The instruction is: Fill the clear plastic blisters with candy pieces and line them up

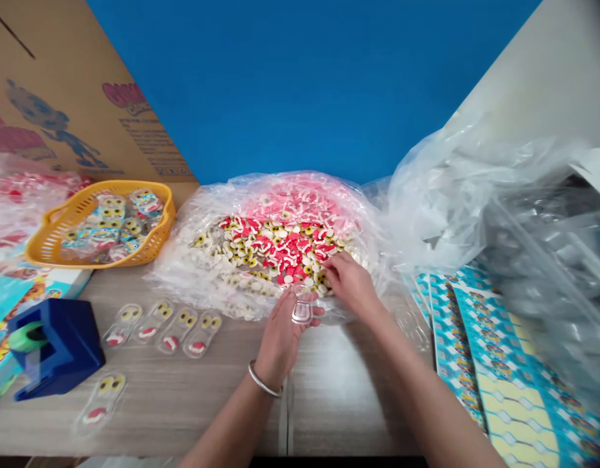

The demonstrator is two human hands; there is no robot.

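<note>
Clear blister tray [302, 311] gripped in curled fingers of left hand [280, 338]. Right hand [351, 283] loosely spread, fingertips on gummy eyes and lips [280, 240], heaped inside clear plastic bag [182, 279] on wood-grain table [182, 416].

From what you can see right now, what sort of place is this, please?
Probably a small candy-packing workspace. A clear plastic bag holds loose gummy candies, filled clear trays lie in a row, and a yellow basket holds packaged pieces.
</note>
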